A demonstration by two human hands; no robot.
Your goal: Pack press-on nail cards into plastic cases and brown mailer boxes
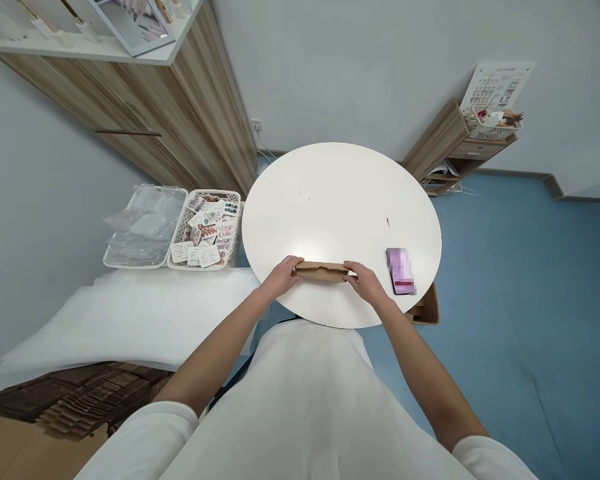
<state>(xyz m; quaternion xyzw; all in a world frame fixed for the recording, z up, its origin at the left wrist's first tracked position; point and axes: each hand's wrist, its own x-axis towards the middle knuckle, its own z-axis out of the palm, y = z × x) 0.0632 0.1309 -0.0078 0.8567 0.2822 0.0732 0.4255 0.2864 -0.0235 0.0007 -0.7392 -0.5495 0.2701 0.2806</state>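
A small brown cardboard box [322,272] is held level between my two hands, over the near part of the round white table [340,193]. My left hand [283,276] grips its left end, fingers on the top edge and thumb lower down. At the opposite end my right hand [364,280] grips it the same way. Along the box's upper side runs a dark gap at a folded flap; its inside is not visible. To the right of my right hand lies a phone [401,271] with a blurred purple screen.
Left of the table stand a white basket [234,250] of carded nail sets and a tray [111,259] of clear plastic bags. White sheets [145,313] lie below them, above flattened cardboard [80,400]. An open carton [431,307] sits under the table's right edge.
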